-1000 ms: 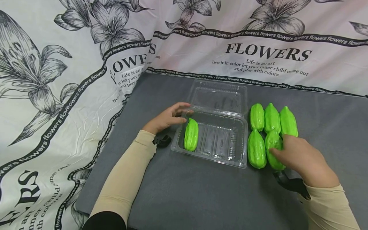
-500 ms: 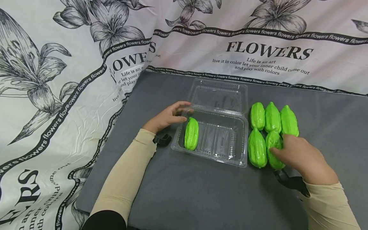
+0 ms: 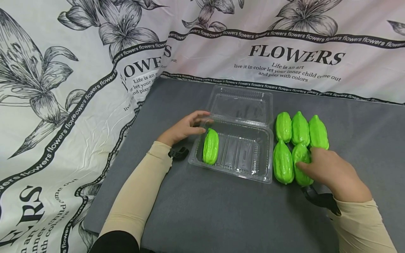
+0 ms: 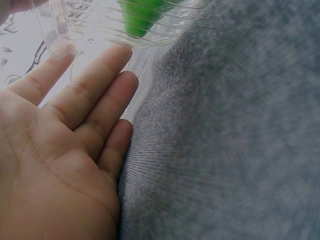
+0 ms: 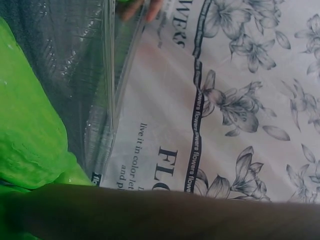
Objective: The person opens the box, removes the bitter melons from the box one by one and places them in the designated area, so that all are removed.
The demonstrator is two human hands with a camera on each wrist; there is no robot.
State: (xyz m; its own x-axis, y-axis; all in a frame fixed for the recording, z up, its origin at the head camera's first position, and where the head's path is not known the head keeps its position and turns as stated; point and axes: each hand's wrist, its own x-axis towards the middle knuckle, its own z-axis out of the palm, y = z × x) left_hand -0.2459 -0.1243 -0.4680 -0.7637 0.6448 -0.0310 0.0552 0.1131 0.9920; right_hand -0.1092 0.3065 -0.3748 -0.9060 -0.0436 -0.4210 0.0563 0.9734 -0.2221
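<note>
A clear plastic clamshell box [image 3: 232, 172] lies with its lid [image 3: 240, 105] folded back. Inside, along its left wall, is one bright green ridged gourd [image 3: 210, 147] with a pointed tip. My left hand [image 3: 181, 130] is at the box's left back corner. In the left wrist view its fingers [image 4: 102, 75] extend fairly straight, tips against the clear wall. My right hand [image 3: 336, 174] grips a green gourd [image 3: 302, 154] in the front row beside the box, thumb on its near left side; the other fingers are mostly hidden behind the hand.
Right of the box, three gourds form a back row, among them a right-hand one [image 3: 317, 133]. Another gourd [image 3: 283, 163] sits in front, close to the box's right rim. A grey cloth [image 3: 227, 214] covers the table, and a flower-printed curtain [image 3: 218, 59] hangs behind and left.
</note>
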